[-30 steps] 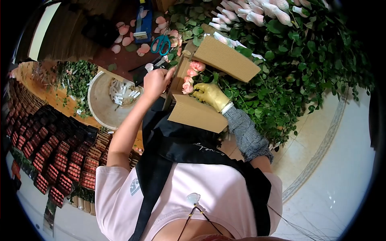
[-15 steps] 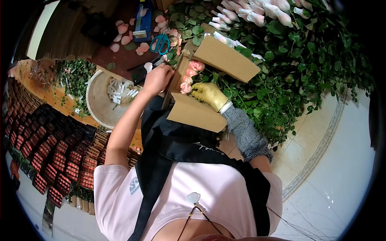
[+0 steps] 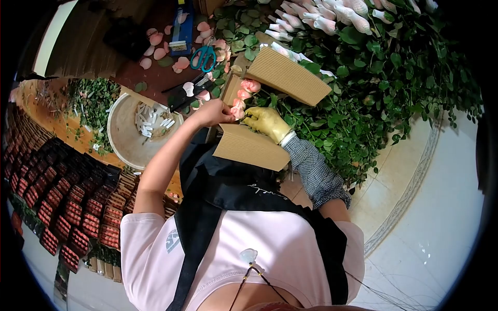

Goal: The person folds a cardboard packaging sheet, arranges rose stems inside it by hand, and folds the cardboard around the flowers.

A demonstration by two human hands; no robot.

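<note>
"Where are the pink roses (image 3: 244, 94)?"

"Between corrugated cardboard flaps (image 3: 251, 147). The bare left hand (image 3: 212, 112) touches the nearest bloom (image 3: 237, 112), fingertips bunched; the gloved right hand (image 3: 269, 123) curls beside it. Can't tell whether either pinches."

"Handling?"

"Light, soft, probably easily bruised; grip beneath the heads."

"Bucket (image 3: 122, 133)?"

"Short white pieces (image 3: 148, 124) inside."

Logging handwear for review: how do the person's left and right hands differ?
The left hand is bare; the right hand wears a yellow glove. The left hand's forearm is uncovered; a checked sleeve covers much of the right hand's. Both are by the pink roses.
</note>
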